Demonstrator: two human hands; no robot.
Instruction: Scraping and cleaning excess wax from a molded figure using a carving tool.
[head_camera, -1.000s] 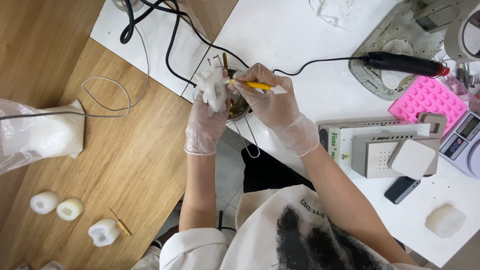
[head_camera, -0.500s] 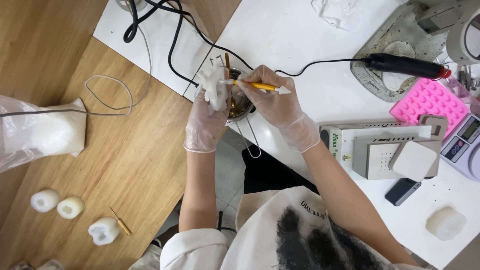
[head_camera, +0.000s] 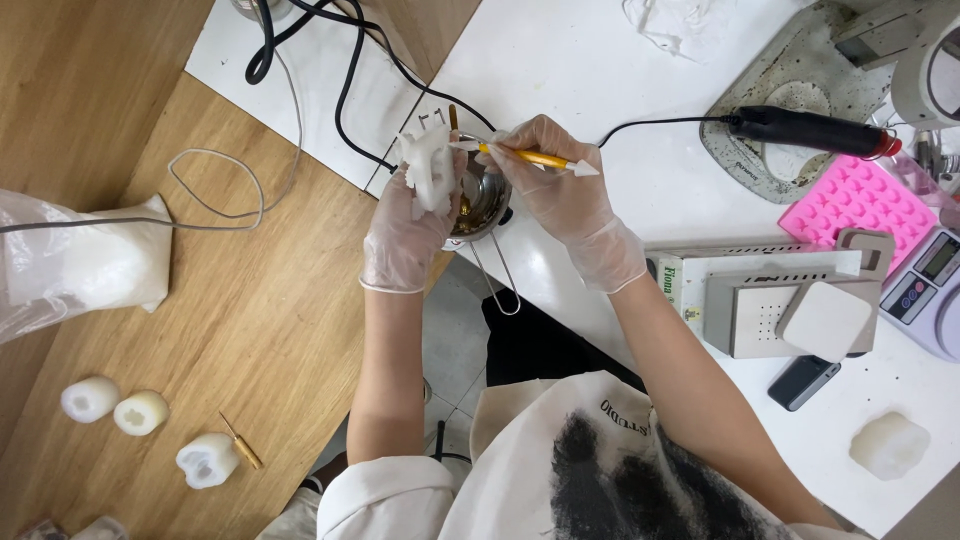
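My left hand (head_camera: 405, 235), in a clear glove, holds a white wax figure (head_camera: 430, 165) upright over a small metal pot (head_camera: 482, 203). My right hand (head_camera: 565, 195), also gloved, grips a yellow sculpting tool with white tips (head_camera: 530, 157). The tool's left tip touches the top of the wax figure. The pot has a wire handle (head_camera: 497, 280) that points towards me and holds a dark yellowish liquid.
A black corded rotary tool (head_camera: 810, 130), a pink silicone mould (head_camera: 858, 200), a scale (head_camera: 935, 275), a grey box (head_camera: 770, 300) and a phone (head_camera: 800, 382) lie at the right. A plastic bag of white wax (head_camera: 85, 262) and small white candles (head_camera: 140, 412) are on the wooden table at the left.
The view has shifted slightly. Both hands stay over the pot, with the tool tip still working at the wax figure.
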